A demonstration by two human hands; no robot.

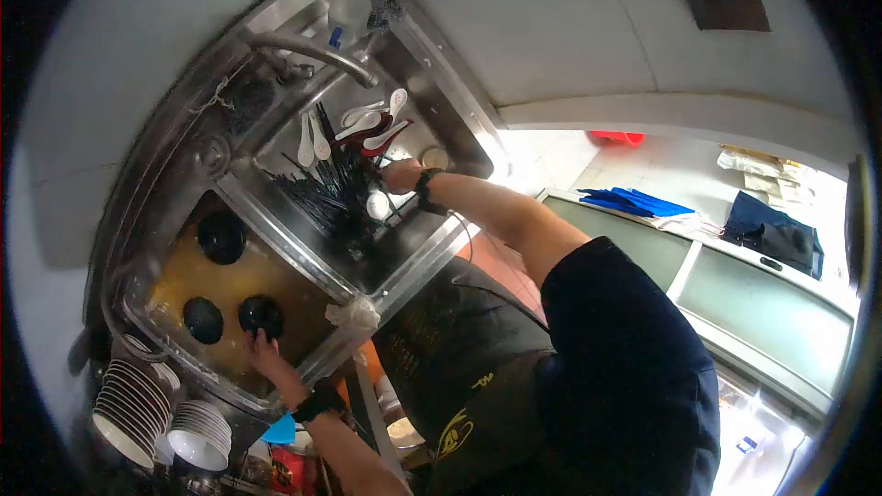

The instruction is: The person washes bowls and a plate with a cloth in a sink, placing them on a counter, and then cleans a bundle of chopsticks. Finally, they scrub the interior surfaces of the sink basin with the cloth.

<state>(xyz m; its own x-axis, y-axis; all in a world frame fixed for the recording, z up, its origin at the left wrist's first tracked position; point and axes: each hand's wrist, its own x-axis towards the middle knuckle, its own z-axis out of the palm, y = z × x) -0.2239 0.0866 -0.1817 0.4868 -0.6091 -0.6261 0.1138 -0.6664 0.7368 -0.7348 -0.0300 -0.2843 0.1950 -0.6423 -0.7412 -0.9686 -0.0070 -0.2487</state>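
In the head view, my left hand [266, 355] is at the lower left, fingers closed at the near edge of a black round bowl [261, 315] in cloudy yellow-brown water. Two more black bowls, one farther up [221, 238] and one to the left [203, 320], sit in the same basin. My right hand [401, 176] reaches into the other basin, fingers curled at a bundle of dark chopsticks [322, 199]; the fingertips are partly hidden. White spoons [306, 140] and dark red spoons [356, 127] lie around the chopsticks. A small white round piece [378, 205] is just below this hand.
A metal faucet [317, 50] arches over the double sink [294, 237]. Stacked white bowls [133, 413] stand beside the sink at lower left. A crumpled pale cloth [354, 313] lies on the divider's near end. Blue cloth [636, 202] rests on a glass-fronted cabinet at right.
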